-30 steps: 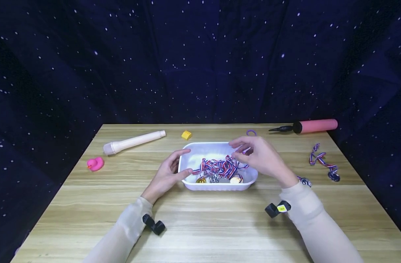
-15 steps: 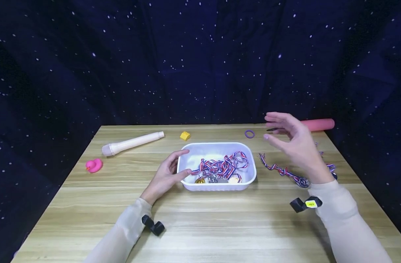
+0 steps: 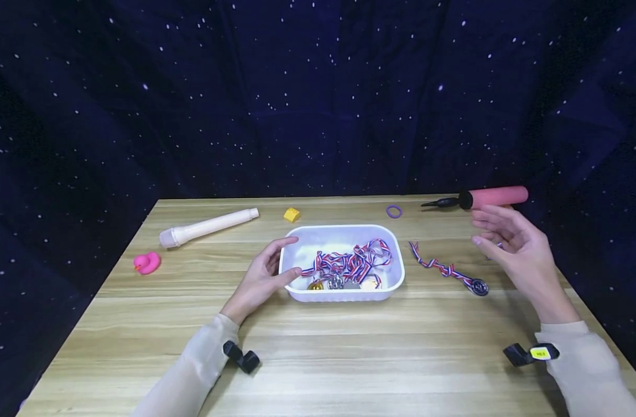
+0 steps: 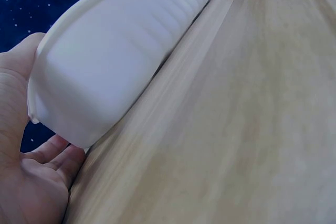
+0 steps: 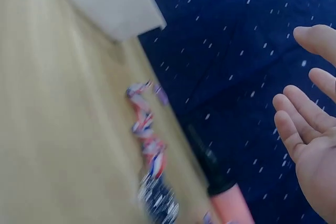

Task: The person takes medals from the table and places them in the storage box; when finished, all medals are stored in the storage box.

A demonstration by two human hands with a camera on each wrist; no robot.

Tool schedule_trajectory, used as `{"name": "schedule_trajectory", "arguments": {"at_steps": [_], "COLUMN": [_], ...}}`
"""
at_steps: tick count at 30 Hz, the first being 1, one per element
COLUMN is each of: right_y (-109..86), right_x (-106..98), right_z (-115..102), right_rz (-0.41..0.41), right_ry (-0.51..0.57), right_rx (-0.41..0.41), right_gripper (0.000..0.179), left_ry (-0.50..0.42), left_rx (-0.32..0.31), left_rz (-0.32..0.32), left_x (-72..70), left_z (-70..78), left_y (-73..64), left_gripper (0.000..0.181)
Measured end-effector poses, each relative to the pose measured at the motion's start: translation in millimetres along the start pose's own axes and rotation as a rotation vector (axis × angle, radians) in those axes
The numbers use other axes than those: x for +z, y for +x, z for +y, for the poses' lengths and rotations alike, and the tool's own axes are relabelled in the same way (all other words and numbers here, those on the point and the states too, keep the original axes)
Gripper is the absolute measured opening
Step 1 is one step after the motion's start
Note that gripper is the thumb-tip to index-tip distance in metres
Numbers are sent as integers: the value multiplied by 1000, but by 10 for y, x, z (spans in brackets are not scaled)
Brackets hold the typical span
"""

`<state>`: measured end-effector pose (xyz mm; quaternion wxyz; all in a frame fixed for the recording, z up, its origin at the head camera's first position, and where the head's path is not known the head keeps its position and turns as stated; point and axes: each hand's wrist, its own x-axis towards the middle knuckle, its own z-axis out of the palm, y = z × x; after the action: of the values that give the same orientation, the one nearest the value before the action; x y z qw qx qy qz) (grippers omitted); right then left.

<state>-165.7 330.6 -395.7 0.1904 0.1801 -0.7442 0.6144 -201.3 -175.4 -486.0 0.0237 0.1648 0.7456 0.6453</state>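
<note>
Starry cloth [image 3: 297, 104] backs the wooden table [image 3: 344, 353]. The left hand [image 3: 258, 282] grips the white tray [image 3: 344, 296], mid-frame; the right hand [image 3: 523, 258], at right, is loosely spread. Only the head view shows medals [image 3: 336, 282] inside the tray.

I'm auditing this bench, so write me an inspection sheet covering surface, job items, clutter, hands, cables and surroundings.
Surface: pale wood-grain tabletop.
Job items: white rectangular plastic tub holding round metallic medals with red-white-blue ribbons; one silver-coloured ribboned medal lies right of it; another striped ribbon shows behind the right hand.
Clutter: pink toy duck, pale microphone-shaped stick, yellow block, purple ring, pink-and-black pump.
Hands: left hand grips the tub's left end; right hand is empty, above the tabletop.
Cables: nothing seen.
Surroundings: dark-blue star-speckled cloth behind.
</note>
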Motion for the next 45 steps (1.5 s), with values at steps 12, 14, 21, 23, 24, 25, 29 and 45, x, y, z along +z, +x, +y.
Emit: {"name": "schedule_trajectory", "arguments": {"at_steps": [12,14,21,23,24,25,29,45], "right_y": [-443,-492,-596,-611,-619,-626,-648,-635], "right_x": [-231,-262,-368,-382,-385,-386,-384,-376], "right_z": [468,515,664,684,691,696,706,677], "right_rz": [-77,-99,-179,-193,-203,-214,-260,-266], "right_ry": [67,70,90,57,21,-18,-203,-484], "right_rx": [86,90,105,121,129,138,154,220], "right_gripper": [60,60,60,59,57,56,47,28], "left_ry": [7,5,-8,-10,-10,-11,-5,-17], "left_rx": [-1,-2,3,5,6,5,2,-12], "left_rz": [0,0,-1,-1,-1,-1,-2,-4], "left_x": [-2,-2,-3,-4,-4,-5,-5,-12], "left_z": [17,18,11,9,8,7,7,14], "left_y": [-10,-9,-2,-2,-2,-3,-6,-8], "left_gripper": [71,70,69,69,69,69,69,69]}}
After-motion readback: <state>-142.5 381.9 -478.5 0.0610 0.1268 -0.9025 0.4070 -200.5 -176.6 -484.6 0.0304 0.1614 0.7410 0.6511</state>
